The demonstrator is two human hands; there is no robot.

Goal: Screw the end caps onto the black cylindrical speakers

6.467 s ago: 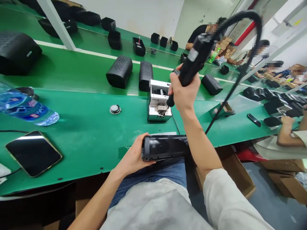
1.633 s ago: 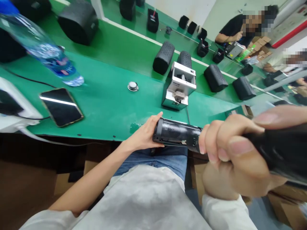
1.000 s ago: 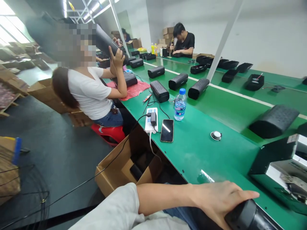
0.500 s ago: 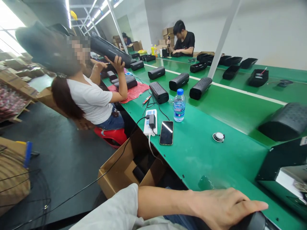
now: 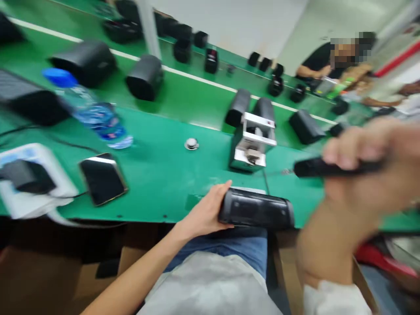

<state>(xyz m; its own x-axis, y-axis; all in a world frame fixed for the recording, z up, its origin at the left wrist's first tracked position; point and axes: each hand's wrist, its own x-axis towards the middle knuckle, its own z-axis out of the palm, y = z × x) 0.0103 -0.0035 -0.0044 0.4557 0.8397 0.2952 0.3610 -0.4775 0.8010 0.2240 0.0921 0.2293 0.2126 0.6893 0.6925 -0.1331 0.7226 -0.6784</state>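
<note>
My left hand [image 5: 210,208] grips the left end of a black speaker housing [image 5: 259,209], thumb on top and fingers beneath. The housing lies lengthwise at the table's front edge, above my lap, its glossy face toward me. My right hand [image 5: 361,153], raised on the right and smeared by motion, is wrapped around a black electric screwdriver [image 5: 337,168]. A thin, blurred metal tip points left from it, apart from the housing. Behind the housing stands a metal screw feeder [image 5: 254,142]. A small round silver part [image 5: 191,143] lies to its left on the green table [image 5: 157,175].
On the left are a water bottle [image 5: 95,113], a phone [image 5: 103,179] and a white power strip [image 5: 36,175] with cables. More black housings [image 5: 146,78] stand along the green line behind. A co-worker [image 5: 318,61] sits at the far right. Cardboard boxes [image 5: 134,245] are below the table edge.
My view has swung right and down. The speaker housing under my left hand now shows whole. My right hand has come into view with the electric screwdriver.
</note>
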